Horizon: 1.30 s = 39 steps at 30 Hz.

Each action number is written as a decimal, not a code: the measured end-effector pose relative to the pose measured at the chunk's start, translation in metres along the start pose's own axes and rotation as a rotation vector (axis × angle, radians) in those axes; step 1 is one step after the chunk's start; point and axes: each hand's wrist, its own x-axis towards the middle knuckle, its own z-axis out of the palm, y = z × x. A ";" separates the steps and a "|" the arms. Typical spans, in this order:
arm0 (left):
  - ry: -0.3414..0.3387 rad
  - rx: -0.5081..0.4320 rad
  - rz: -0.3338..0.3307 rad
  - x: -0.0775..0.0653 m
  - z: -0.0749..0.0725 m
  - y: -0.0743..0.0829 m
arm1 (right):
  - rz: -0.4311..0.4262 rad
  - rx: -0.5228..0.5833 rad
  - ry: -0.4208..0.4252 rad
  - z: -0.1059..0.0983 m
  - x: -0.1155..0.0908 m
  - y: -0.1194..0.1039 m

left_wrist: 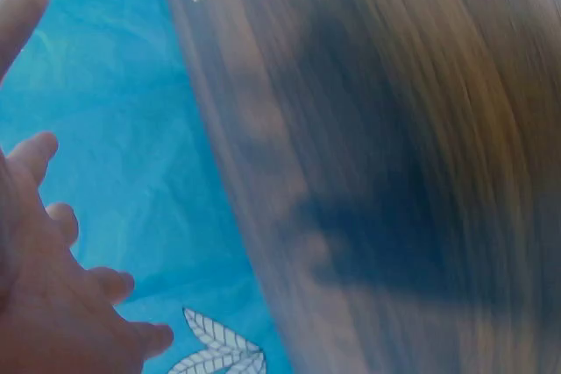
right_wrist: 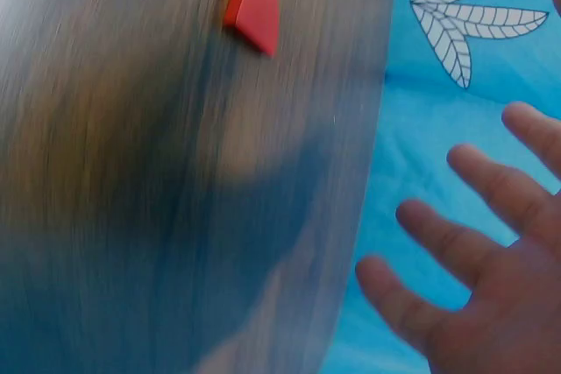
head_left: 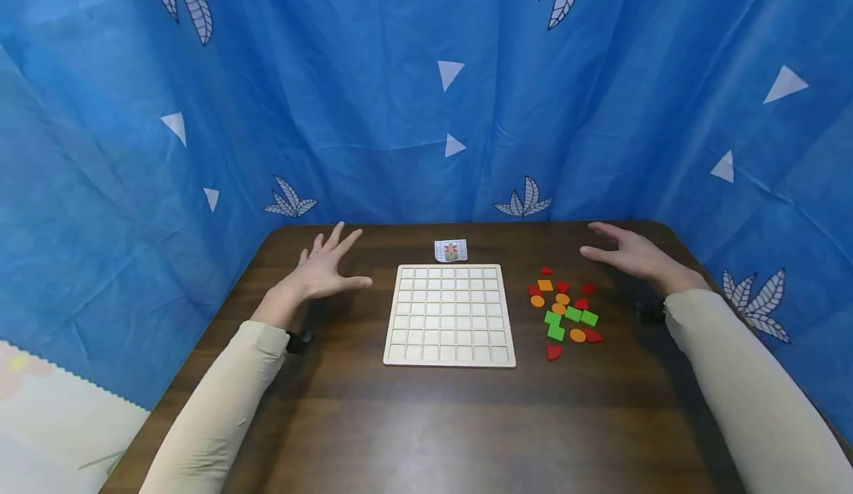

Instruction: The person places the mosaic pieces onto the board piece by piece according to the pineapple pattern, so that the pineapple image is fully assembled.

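My left hand [head_left: 321, 270] hovers left of a pale gridded board [head_left: 449, 316], its fingers spread and holding nothing. On the other side, my right hand [head_left: 629, 253] is held above the table with fingers extended, up and right of a loose group of small flat pieces. Among them are green squares [head_left: 572, 314], orange discs [head_left: 577, 335] and red pieces with a curved edge [head_left: 554, 352]. An orange square [head_left: 545, 285] lies near the top of the group. The right wrist view shows one red piece [right_wrist: 254, 6] close up. A small printed card [head_left: 451, 250] lies behind the board.
The dark wooden table [head_left: 440, 427] carries everything. A blue curtain [head_left: 400, 109] with leaf and triangle prints hangs around its back and sides. At the lower left is a pale cloth [head_left: 53, 412] with a scalloped edge.
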 end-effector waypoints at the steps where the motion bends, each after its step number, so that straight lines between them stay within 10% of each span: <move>1: 0.006 -0.022 0.022 0.000 0.002 0.002 | -0.018 0.017 0.010 0.002 0.002 -0.001; 15: -0.041 -0.516 0.196 -0.007 0.050 0.009 | -0.121 0.179 0.049 0.041 0.036 -0.006; 39: -0.098 -0.529 0.221 -0.003 0.086 0.012 | 0.002 0.153 -0.089 0.066 0.055 -0.014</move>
